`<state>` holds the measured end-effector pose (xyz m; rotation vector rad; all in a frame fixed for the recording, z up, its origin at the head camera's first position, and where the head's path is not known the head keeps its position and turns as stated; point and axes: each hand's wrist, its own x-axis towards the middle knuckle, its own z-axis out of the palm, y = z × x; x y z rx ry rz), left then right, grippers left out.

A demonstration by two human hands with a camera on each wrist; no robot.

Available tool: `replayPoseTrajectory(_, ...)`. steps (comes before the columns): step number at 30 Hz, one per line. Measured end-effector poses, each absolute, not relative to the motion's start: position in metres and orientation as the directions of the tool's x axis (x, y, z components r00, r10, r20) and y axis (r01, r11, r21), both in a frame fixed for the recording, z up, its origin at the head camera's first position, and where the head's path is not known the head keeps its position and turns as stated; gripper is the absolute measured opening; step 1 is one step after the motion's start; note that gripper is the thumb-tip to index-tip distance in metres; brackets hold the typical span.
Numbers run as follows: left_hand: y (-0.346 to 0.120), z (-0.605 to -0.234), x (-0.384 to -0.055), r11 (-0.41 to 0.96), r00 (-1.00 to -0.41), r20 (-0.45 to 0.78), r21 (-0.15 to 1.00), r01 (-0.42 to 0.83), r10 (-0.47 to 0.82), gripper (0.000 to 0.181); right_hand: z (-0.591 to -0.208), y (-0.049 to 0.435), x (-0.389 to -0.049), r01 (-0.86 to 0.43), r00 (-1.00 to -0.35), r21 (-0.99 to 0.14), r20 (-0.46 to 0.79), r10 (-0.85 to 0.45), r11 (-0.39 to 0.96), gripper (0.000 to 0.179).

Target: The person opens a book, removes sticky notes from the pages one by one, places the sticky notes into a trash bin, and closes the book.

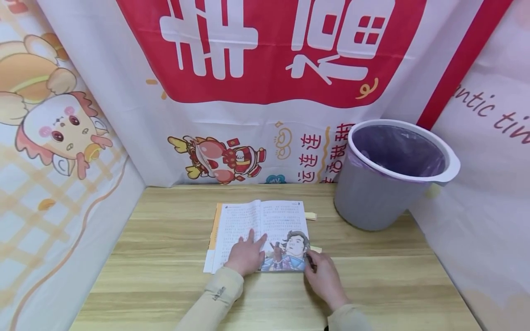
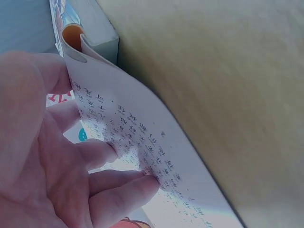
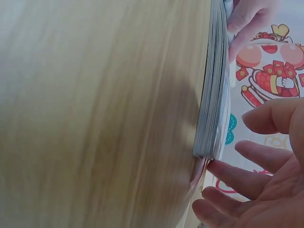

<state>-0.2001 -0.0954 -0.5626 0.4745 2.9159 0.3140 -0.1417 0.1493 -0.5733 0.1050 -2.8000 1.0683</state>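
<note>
Book: the book (image 1: 271,224) lies opened on the table (image 1: 165,262), toward its far edge, at six o'clock from the middle of the head view.
Weight and body: probably light to moderate; the page block (image 3: 213,85) looks thick and firm in the right wrist view.
Pages: thin and limp, curling in the left wrist view; likely to crease or tear if dragged, and perhaps a little slick.
Where to hold: best by the thick block along the three o'clock edge, or by a single page's outer corner; the two yellow strips (image 1: 310,215) there, at two and three o'clock, look easy to bend.
Left hand: at seven o'clock on the book, the left hand (image 1: 244,257) has its fingers spread wide and touching the page, clasping nothing.
Right hand: at four o'clock, the right hand (image 1: 327,278) touches the book's edge with a fingertip, thumb standing apart, no pinch visible.
Surface: pale wood grain, apparently flat and smooth.
Room: a grey bin (image 1: 368,202) with a purple liner (image 1: 399,149) stands at two o'clock from the book; a printed cloth (image 1: 269,89) hangs at twelve.
</note>
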Motion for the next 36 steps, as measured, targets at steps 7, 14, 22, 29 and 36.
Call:
replayPoseTrajectory(7,-0.093,-0.564,-0.194,0.922,-0.934,-0.133,0.256,0.291,0.332,0.054,-0.571,0.146,-0.139,-0.082,-0.989,-0.703,0.143,0.027,0.706,0.043)
replayPoseTrajectory(14,-0.087,-0.562,-0.183,0.921,-0.931,-0.155,0.272,0.281,0.33,0.055,-0.567,0.149,-0.13,-0.044,-0.976,-0.774,0.168,0.138,0.632,0.04)
replayPoseTrajectory(22,-0.084,-0.562,-0.172,0.914,-0.929,-0.135,0.275,0.298,0.344,0.055,-0.556,0.144,-0.123,-0.009,-0.957,-0.963,0.086,0.276,0.27,0.063)
replayPoseTrajectory(29,-0.09,-0.565,-0.17,0.889,-0.922,-0.156,0.364,0.279,0.354,0.06,-0.543,0.125,-0.116,-0.049,-0.948,-0.998,0.037,0.315,-0.031,0.08)
replayPoseTrajectory(36,-0.119,-0.565,-0.179,0.803,-0.889,-0.125,0.498,0.327,0.44,0.061,-0.542,0.106,-0.117,-0.052,-0.971,-0.991,0.079,0.224,0.126,0.07)
